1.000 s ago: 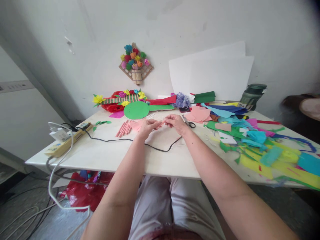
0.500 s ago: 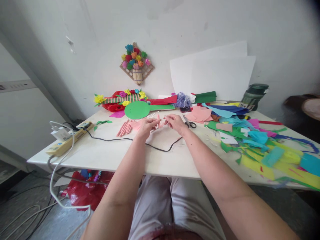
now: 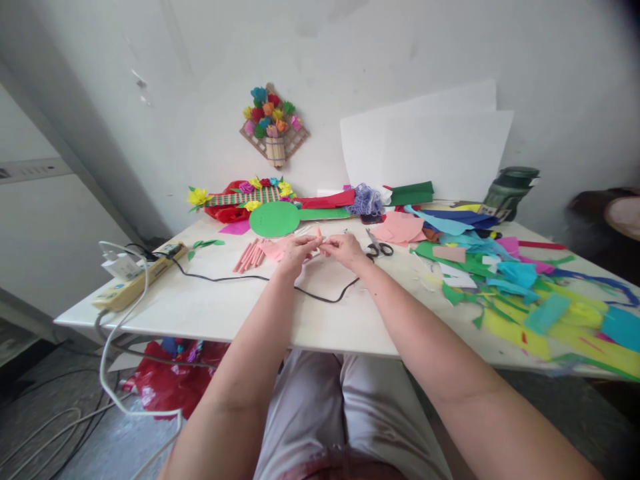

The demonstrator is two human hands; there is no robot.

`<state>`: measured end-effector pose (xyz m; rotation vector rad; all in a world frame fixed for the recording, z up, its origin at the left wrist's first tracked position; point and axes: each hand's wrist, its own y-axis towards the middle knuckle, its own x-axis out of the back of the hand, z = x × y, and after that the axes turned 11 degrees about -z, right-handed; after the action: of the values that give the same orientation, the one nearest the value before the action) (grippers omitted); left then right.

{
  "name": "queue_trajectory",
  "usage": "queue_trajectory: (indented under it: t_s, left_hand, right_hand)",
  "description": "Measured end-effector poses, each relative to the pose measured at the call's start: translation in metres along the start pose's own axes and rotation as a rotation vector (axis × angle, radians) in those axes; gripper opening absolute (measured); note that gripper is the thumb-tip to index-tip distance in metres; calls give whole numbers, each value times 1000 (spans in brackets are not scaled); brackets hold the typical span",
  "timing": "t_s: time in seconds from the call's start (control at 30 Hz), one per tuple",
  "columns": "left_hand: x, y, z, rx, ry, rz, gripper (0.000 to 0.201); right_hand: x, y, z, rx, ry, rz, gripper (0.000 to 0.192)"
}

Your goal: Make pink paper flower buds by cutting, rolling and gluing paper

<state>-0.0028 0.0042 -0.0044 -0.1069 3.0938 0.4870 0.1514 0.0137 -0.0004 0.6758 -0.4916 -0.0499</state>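
- Two bare hands meet over the middle of the white tabletop [image 3: 225, 313] in the head view: the left hand [image 3: 299, 251] and the right hand [image 3: 344, 249] sit fingertip to fingertip.
- Between them is a small pink paper piece [image 3: 319, 233]; each hand's grip is narrow, pinched on it, though how the paper is shaped is too small to tell.
- Just left of the left hand lies a bunch of pink paper rolls [image 3: 249, 256], with a flat pink sheet [image 3: 273, 249] beside them.
- Black-handled scissors [image 3: 377, 247] lie just right of the right hand.
- A black cable [image 3: 320, 297] runs across the tabletop below the hands to a power strip [image 3: 135, 280] at the left edge.
- Behind the hands is a green paper disc [image 3: 274, 219]; at the right, a heap of coloured paper scraps [image 3: 520, 287].
- A paper flower basket [image 3: 273, 127] hangs on the wall.
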Motion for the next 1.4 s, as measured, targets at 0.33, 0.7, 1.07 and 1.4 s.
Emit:
queue_trajectory:
  t_s: [0.33,0.7,1.07,1.4]
  left_hand:
    - [2,8,10,14,-13,-167,34]
    - [-3,6,6,-109,257,-245,29]
    - [-5,4,3,-353,465,-236,24]
    - [-5,4,6,-281,433,-136,35]
  right_hand:
    - [6,2,3,45,-90,-72,24]
    - [14,7,-9,-258,237,-193,33]
    - [7,3,-2,-279,413,-56,26]
    - [5,6,-8,-302,392,-192,26]
